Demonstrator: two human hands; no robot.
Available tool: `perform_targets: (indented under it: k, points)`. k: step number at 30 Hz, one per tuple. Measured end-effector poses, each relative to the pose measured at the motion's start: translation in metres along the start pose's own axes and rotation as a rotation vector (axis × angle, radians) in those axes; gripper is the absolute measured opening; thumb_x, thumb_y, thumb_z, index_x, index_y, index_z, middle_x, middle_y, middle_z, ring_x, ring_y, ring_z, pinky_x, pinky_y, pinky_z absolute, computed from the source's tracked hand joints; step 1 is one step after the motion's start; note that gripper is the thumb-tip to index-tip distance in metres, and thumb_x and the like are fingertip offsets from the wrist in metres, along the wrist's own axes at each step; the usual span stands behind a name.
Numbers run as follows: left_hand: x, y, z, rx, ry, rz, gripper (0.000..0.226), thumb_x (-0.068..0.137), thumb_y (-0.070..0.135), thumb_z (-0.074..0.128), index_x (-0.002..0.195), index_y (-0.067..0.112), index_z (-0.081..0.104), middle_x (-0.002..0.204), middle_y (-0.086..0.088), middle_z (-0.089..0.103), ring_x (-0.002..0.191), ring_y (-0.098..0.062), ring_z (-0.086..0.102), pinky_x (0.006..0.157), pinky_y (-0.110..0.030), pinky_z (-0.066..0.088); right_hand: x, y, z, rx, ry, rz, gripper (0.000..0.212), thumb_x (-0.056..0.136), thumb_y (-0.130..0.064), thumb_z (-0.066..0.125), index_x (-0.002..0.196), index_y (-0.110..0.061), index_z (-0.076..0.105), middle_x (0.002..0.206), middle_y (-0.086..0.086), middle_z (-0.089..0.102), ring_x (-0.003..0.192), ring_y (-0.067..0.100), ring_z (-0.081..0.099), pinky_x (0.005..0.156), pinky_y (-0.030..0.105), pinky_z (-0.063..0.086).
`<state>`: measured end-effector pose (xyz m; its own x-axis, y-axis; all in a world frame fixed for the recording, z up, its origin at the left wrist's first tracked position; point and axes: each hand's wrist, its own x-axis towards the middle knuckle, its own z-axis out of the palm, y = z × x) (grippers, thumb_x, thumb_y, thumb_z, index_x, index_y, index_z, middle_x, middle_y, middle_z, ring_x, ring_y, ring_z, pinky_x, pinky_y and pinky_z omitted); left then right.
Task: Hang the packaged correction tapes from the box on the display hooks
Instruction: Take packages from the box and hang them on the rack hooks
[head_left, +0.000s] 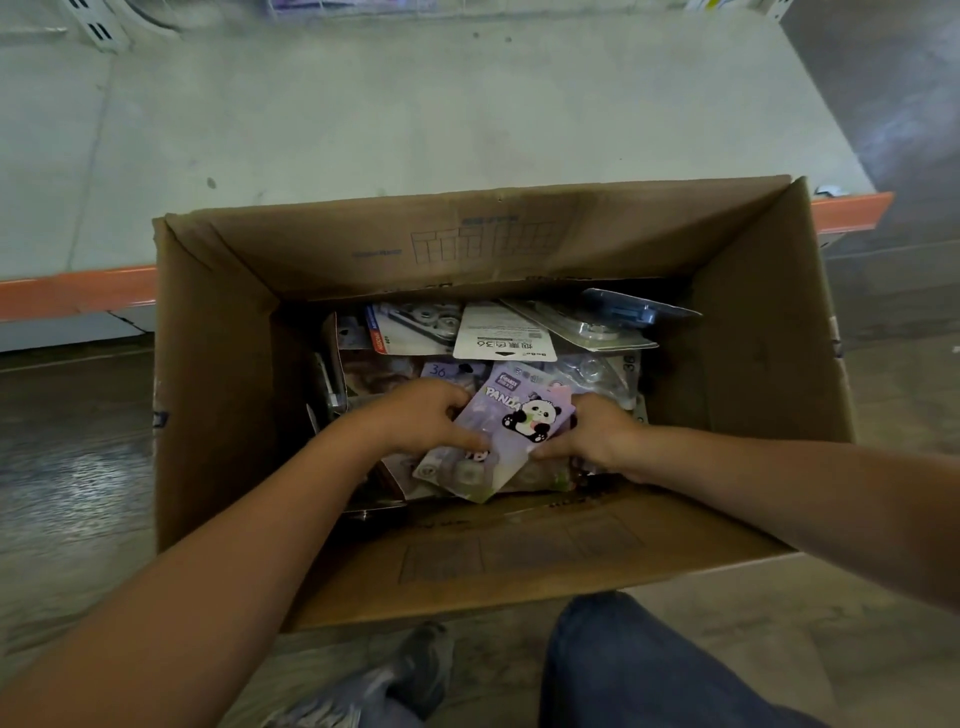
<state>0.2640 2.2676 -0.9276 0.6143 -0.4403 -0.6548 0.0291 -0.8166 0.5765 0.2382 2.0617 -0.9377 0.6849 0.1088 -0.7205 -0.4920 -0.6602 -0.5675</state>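
Head view: open cardboard box (218, 332) on floor.
Left hand (423, 415): gripping purple panda pack (511, 441).
Right hand (597, 431): gripping same pack's right edge.

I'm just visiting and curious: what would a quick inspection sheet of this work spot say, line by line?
Surface: cardboard box stands open on the floor against an orange-edged shelf.
Job's things: purple panda package on top of a heap of packaged correction tapes in the box.
Clutter: nothing seen outside the box.
Grips: left hand and right hand hold the panda package by opposite edges.
Cables: nothing seen.
Surroundings: pale shelf board beyond the box; no display hooks clearly in view.
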Motion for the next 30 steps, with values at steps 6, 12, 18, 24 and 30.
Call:
perform_targets:
  k: [6,12,18,24,30]
  points:
    - [-0.006,0.003,-0.016,-0.330,-0.177,-0.009,0.030,0.087,0.024,0.066,0.117,0.026,0.061,0.114,0.011,0.066,0.108,-0.007,0.060,0.092,-0.022,0.047,0.001,-0.003,-0.013,0.038,-0.112,-0.065,0.028,0.079,-0.005,0.074,0.102,-0.017,0.065,0.113,0.009,0.068,0.108,0.028,0.062,0.094,0.045,0.051]
    - [-0.015,0.002,-0.028,-0.513,-0.267,0.049,0.031,0.088,0.027,0.063,0.118,0.030,0.058,0.121,0.004,0.066,0.114,-0.017,0.062,0.100,-0.039,0.045,-0.008,-0.015,-0.034,0.204,-0.201,-0.053,0.011,0.091,-0.010,0.059,0.099,-0.016,0.064,0.101,-0.001,0.068,0.091,0.013,0.062,0.076,0.027,0.050]
    - [-0.024,0.004,-0.046,-0.729,-0.256,0.123,0.042,0.075,0.035,0.073,0.114,0.022,0.066,0.121,-0.004,0.067,0.109,-0.020,0.064,0.093,-0.036,0.050,-0.015,-0.027,-0.059,0.501,-0.202,-0.085,0.010,0.088,-0.011,0.060,0.095,-0.014,0.067,0.088,0.000,0.074,0.082,0.015,0.068,0.072,0.029,0.054]
    - [-0.044,0.018,-0.073,-1.075,-0.114,0.144,0.044,0.078,0.036,0.064,0.119,0.020,0.062,0.116,-0.007,0.069,0.098,-0.022,0.069,0.078,-0.037,0.058,-0.029,-0.060,-0.097,0.683,-0.203,-0.059,0.043,0.076,-0.025,0.068,0.116,-0.013,0.062,0.106,0.010,0.072,0.095,0.027,0.070,0.091,0.048,0.051]
    - [-0.114,0.060,-0.095,-1.265,0.095,-0.035,0.044,0.085,0.030,0.053,0.127,0.016,0.057,0.121,-0.010,0.066,0.095,-0.023,0.069,0.079,-0.036,0.058,-0.090,-0.124,-0.126,0.852,-0.149,0.094,0.014,0.096,-0.018,0.051,0.103,-0.012,0.062,0.084,0.007,0.075,0.070,0.022,0.073,0.059,0.040,0.060]
